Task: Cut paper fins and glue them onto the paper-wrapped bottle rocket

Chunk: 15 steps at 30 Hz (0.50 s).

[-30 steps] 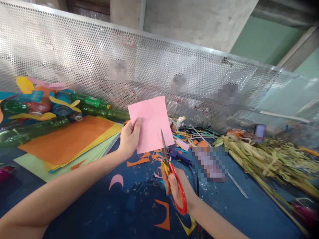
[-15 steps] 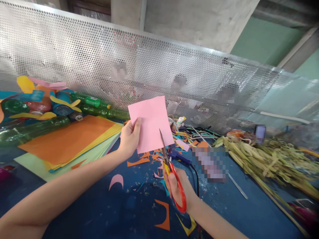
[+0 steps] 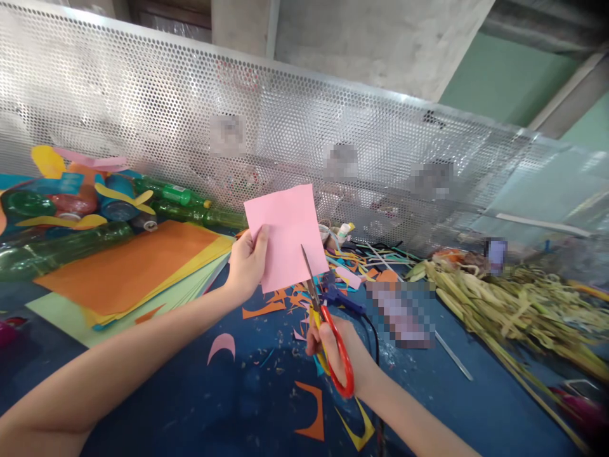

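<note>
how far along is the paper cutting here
Already done: some cutting, judging by the orange scrap and pink crescent. In hand: the left hand holds a pink sheet, the right hand scissors over its lower edge. Left: most of that sheet looks uncut.

Blue table [image 3: 190, 406] bearing paper scraps [image 3: 311, 412] and husks [image 3: 480, 304].

Glare on perforated metal panel [image 3: 285, 120], edges perhaps blurred
</note>
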Each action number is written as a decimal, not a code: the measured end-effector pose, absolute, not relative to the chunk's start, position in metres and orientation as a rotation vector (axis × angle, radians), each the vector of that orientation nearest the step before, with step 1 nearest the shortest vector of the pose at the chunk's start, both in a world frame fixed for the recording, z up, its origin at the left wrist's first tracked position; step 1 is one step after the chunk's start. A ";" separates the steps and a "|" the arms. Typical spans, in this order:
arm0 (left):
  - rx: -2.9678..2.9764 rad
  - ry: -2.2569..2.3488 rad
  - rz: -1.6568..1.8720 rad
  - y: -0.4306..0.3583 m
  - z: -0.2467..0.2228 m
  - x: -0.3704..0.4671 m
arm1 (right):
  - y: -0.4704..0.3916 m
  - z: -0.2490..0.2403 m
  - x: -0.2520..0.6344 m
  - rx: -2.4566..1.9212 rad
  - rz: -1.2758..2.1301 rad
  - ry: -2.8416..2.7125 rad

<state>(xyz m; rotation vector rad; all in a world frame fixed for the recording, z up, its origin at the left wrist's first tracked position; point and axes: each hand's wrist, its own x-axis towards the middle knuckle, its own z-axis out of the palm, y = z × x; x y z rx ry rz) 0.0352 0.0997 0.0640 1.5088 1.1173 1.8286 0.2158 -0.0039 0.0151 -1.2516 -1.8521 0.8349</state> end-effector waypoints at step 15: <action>1.570 1.055 1.662 0.087 0.058 0.046 | 0.002 0.015 0.221 -1.125 0.847 -1.873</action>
